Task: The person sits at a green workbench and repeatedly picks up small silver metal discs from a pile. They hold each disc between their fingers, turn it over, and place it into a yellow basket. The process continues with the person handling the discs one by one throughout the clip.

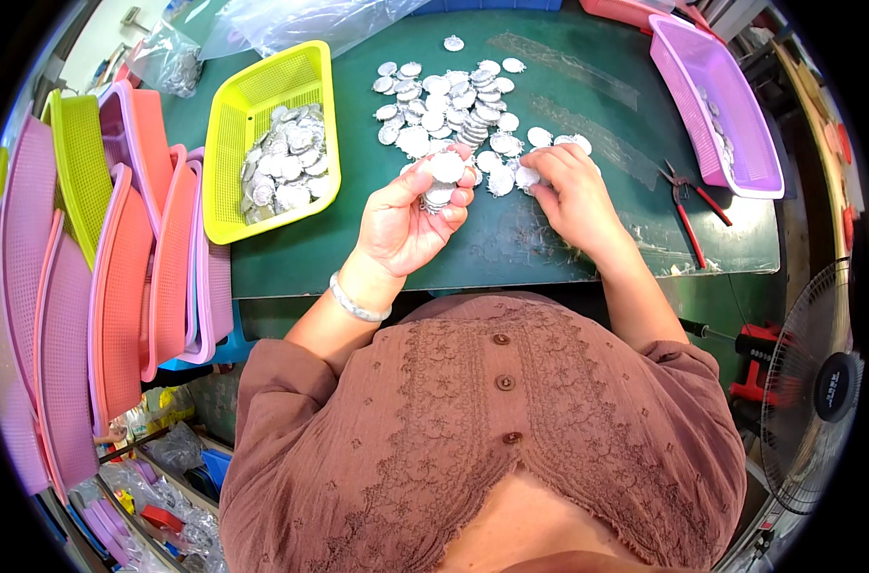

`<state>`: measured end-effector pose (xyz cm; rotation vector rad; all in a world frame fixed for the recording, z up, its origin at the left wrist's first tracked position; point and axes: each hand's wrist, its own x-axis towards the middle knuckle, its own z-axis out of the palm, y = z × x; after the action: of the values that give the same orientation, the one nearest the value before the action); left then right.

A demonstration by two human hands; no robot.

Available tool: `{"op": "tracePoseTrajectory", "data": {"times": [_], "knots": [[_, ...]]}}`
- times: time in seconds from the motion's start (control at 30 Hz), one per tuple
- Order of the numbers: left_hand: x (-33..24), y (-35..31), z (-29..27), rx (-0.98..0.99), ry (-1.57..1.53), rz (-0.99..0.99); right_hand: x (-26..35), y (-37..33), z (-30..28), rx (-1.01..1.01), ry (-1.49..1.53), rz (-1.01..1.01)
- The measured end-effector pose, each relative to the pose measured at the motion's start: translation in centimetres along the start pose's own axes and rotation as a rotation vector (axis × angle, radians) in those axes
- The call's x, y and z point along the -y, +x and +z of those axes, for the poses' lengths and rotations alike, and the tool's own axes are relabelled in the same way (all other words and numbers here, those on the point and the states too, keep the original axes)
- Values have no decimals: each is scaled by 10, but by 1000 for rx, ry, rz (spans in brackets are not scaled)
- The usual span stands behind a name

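Note:
Several round silver metal discs with small loops are stacked in my left hand (pixel 406 212), its fingers closed around them; the top disc (pixel 447 167) faces up. My right hand (pixel 578 194) is over the near right edge of a loose pile of like discs (pixel 444 100) on the green table. Its fingertips touch a disc (pixel 527 178) there, thumb and fingers bent toward it; whether it is lifted I cannot tell. Left of my left hand stands a yellow-green mesh basket (pixel 218 143), with many of these discs (pixel 289 158) heaped inside.
A purple basket (pixel 757 134) with a few discs stands at the right. Red-handled pliers (pixel 687 205) lie open near it. Stacked coloured baskets (pixel 66 315) crowd the left side. Clear plastic bags (pixel 300 24) lie at the back of the green table (pixel 358 272). A fan (pixel 807 382) is at lower right.

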<state>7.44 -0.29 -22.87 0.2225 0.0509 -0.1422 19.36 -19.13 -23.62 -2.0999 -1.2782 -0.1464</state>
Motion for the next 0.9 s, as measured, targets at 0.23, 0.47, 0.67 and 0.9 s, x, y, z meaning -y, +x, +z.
{"op": "tracePoseTrajectory", "data": {"times": [0.23, 0.47, 0.67, 0.9], "knots": [[1, 1, 0, 9, -23, -13, 1, 0, -1, 4, 2, 3], [3, 1, -2, -93, 111, 45, 0, 0, 0, 5, 7, -6], [6, 2, 3, -349, 500, 76, -1, 1, 0, 12, -5, -4], [9, 3, 3, -424, 599, 83, -4, 0, 3, 4, -27, -3]]}}
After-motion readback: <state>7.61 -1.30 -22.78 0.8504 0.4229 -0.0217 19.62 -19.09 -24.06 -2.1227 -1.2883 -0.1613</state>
